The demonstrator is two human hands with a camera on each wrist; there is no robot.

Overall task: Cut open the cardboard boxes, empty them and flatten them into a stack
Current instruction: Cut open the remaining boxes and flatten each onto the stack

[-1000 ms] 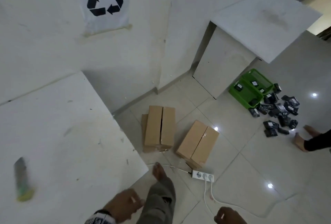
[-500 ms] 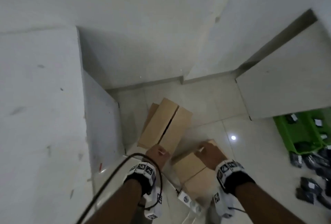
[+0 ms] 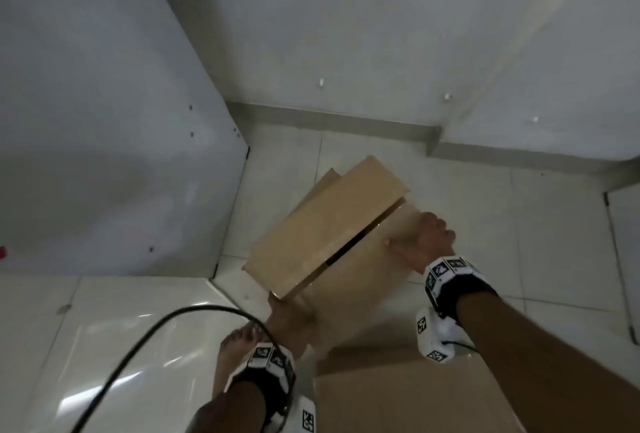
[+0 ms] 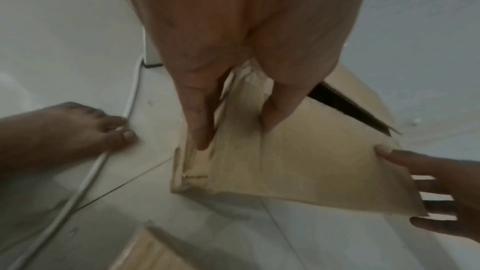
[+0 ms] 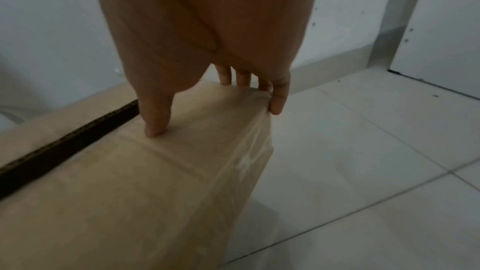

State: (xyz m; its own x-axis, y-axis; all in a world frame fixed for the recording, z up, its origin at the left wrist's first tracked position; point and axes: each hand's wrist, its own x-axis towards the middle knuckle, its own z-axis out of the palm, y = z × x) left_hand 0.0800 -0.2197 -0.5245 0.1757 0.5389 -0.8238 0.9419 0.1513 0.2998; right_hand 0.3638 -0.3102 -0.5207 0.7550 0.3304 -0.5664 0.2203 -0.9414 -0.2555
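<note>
A brown cardboard box with a dark slit between its top flaps sits tilted between my hands above the tiled floor. My left hand grips its near corner; in the left wrist view the fingers press the box at its end. My right hand grips the far right edge, thumb on top and fingers curled over the edge of the box. A second closed box lies just below my arms. A flat brown piece shows behind the held box.
White cabinet panels stand at the left and a wall with a skirting runs behind. A black cable loops over the left arm. A bare foot and a white cord lie left of the box.
I have bent down close to the boxes. Both hands have come onto the farther box, the right hand moving off the nearer one, and the box now sits tilted.
</note>
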